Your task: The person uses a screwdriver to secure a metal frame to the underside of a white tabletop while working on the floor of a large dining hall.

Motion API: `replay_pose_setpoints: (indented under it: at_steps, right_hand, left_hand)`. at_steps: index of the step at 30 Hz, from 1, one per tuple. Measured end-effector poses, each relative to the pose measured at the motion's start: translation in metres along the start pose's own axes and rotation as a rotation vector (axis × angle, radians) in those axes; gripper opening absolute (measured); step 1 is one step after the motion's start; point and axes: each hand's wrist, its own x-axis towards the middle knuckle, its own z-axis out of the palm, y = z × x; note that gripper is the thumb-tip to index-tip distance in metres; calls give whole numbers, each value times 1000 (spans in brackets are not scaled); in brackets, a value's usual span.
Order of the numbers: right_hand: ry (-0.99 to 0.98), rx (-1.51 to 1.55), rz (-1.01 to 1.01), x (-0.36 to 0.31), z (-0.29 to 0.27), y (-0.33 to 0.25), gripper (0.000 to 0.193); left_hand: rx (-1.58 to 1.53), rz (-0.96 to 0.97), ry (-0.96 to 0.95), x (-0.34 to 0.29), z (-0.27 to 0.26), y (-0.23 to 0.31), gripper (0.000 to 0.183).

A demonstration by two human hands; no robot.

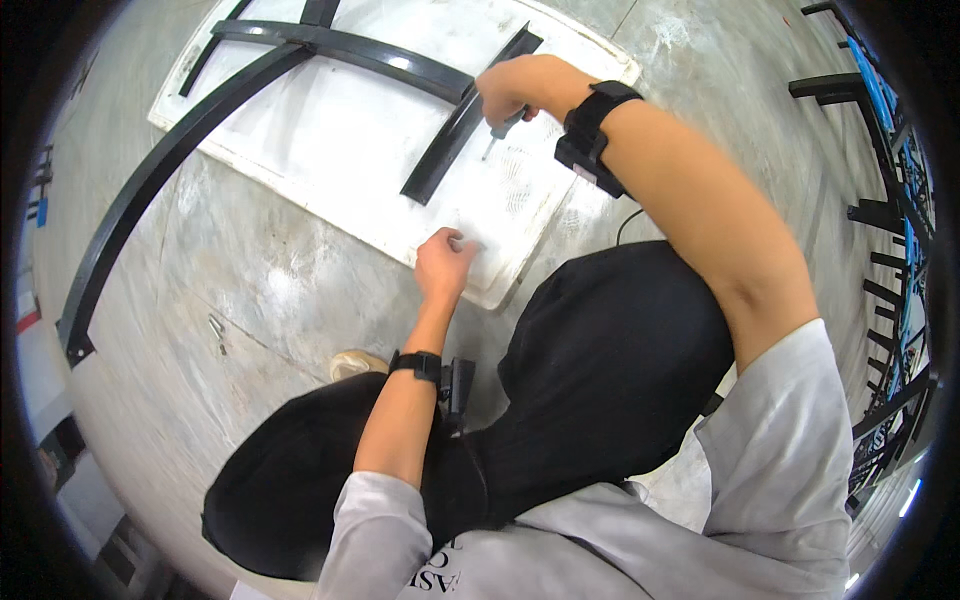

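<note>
My right hand (512, 88) rests at a black metal crossbar (440, 165), its fingers closed around a screwdriver (508, 123) with a dark greenish handle. The thin shaft points down toward the white board (350, 150). My left hand (445, 262) is over the near edge of the board, fingers curled and pressed together; whatever they may hold is hidden. The crossbar joins a curved black metal frame (390, 62), at a spot partly covered by my right hand. One long curved leg (150, 180) of that frame reaches down to the floor at the left.
Small metal pieces (217, 328) lie on the grey concrete floor (290, 270) to the left. A rack of black metal parts (885, 270) stands along the right side. My bent knees (620, 330) are close to the board's near corner.
</note>
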Motion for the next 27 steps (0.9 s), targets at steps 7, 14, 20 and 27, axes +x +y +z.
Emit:
replay_pose_setpoints:
  at_steps: [7, 14, 20, 27]
  right_hand:
    - [-59, -1, -131, 7, -13, -7, 23]
    - [-68, 27, -69, 15, -3, 17, 23]
    - [-144, 131, -30, 13, 1, 18, 25]
    - [-129, 159, 2, 0, -5, 21, 28]
  left_hand:
    - [91, -233, 393, 4, -25, -27, 50]
    - [164, -450, 33, -13, -20, -34, 57]
    - [-58, -233, -89, -11, -15, -91, 44]
    - [-450, -363, -362, -18, -14, -82, 34]
